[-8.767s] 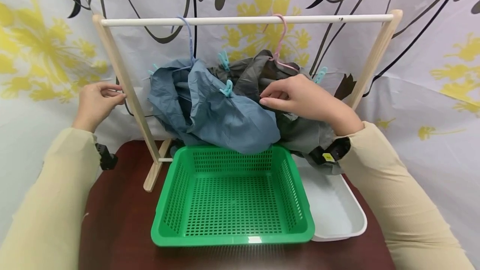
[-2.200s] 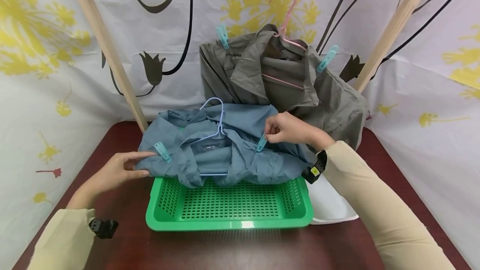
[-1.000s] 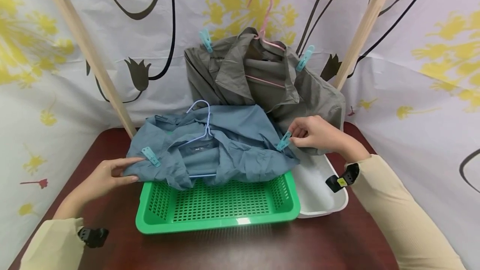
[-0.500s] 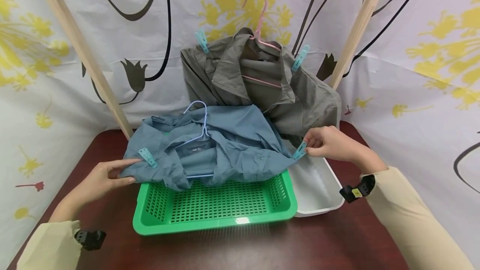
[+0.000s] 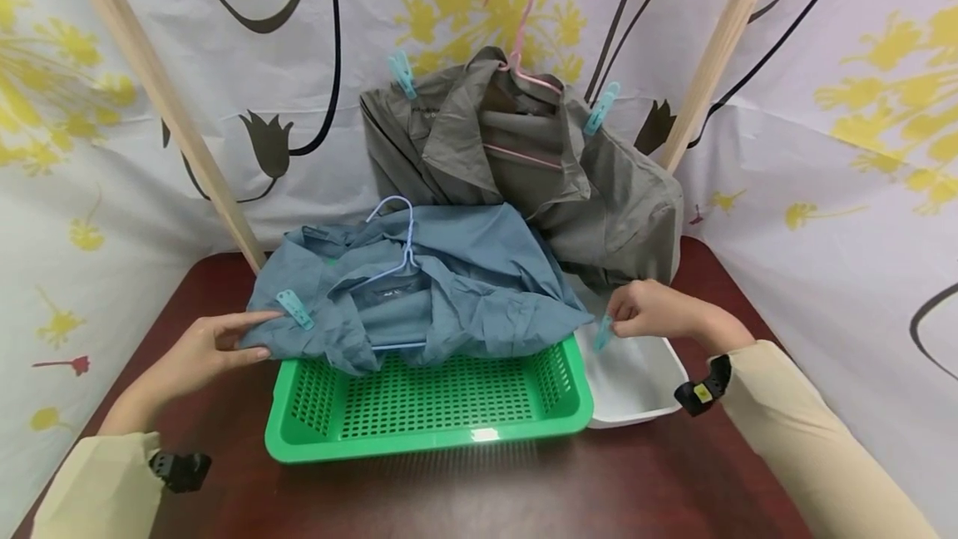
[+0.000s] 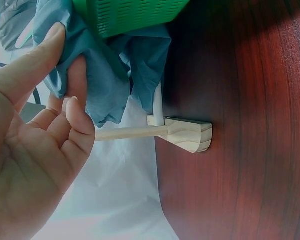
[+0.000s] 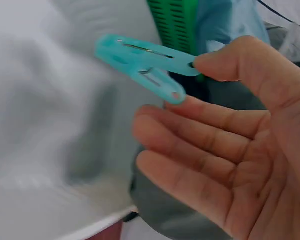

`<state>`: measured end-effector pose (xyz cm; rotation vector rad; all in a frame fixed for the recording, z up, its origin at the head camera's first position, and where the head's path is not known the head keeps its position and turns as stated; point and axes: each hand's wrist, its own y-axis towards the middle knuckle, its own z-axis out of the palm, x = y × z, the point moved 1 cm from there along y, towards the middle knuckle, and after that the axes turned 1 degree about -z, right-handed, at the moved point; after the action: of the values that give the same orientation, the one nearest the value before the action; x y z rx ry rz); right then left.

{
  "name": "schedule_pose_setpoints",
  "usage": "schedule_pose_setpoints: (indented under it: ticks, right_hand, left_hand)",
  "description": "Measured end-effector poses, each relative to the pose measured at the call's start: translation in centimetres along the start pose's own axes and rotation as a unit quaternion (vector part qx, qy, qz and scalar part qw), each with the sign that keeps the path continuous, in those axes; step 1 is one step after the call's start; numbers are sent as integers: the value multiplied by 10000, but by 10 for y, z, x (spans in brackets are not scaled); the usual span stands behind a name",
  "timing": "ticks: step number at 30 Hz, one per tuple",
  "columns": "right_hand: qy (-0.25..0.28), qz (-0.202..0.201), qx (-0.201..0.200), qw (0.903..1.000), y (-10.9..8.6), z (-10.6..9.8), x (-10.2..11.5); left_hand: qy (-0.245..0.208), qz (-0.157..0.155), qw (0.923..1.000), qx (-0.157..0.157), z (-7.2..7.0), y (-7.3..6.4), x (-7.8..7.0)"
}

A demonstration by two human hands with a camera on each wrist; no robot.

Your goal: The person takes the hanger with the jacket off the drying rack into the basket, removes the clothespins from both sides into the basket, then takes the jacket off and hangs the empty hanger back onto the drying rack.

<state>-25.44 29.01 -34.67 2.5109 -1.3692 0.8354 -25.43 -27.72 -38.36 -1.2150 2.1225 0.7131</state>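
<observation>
- I see the right hand (image 5: 651,311) pinching a loose clip (image 5: 603,333), thumb and finger close together, over the white tray (image 5: 634,389) at four o'clock; best lower it before releasing.
- The left hand (image 5: 205,349), half open, lightly holds the blue shirt (image 5: 486,324) at eight o'clock.
- The shirt lies partly over the green basket (image 5: 419,444); steadying it should prevent slipping.

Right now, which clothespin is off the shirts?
The clothespin in the right grip, over the white bin; the others sit on the blue shirt (one) and gray shirt (two).
</observation>
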Motion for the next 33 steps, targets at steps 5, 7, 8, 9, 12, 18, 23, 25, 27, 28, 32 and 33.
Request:
schedule_pose_setpoints:
  ticks: [5,7,8,9,12,18,23,25,27,28,32,33]
  right_hand:
    - [-36,-545,523,9971,13,12,-8]
    - [-42,-672,739,9950,17,16,-10]
    - [-24,-681,850,9940,19,17,-10]
    - [-11,-601,966,9935,20,18,-11]
    - [-82,-239,1292,9913,22,21,-14]
    - [-87,254,1705,9850,27,28,-19]
    - [71,573,1826,9815,31,31,-26]
    - [126,676,1843,9805,33,32,-27]
    - [152,734,1841,9800,34,33,-29]
    - [142,731,1843,9800,34,34,-30]
    - [77,772,1826,9801,37,38,-35]
    - [69,786,1827,9800,37,38,-36]
  left_hand:
    - [-60,-19,10000,59,0,2,2]
    - [-107,-40,9999,72,1,3,2]
    - [-113,-34,9999,66,1,3,1]
    - [-120,-38,9999,54,1,3,1]
    - [-133,-5,9999,34,1,2,0]
    - [-269,-21,9996,46,0,2,1]
    - [-170,83,9998,13,1,2,1]
    - [-162,83,9998,3,1,1,1]
    - [-167,73,9998,-4,1,1,2]
    - [-176,60,9998,-3,1,1,2]
    - [-228,10,9997,6,1,1,4]
    - [-234,1,9997,4,2,1,5]
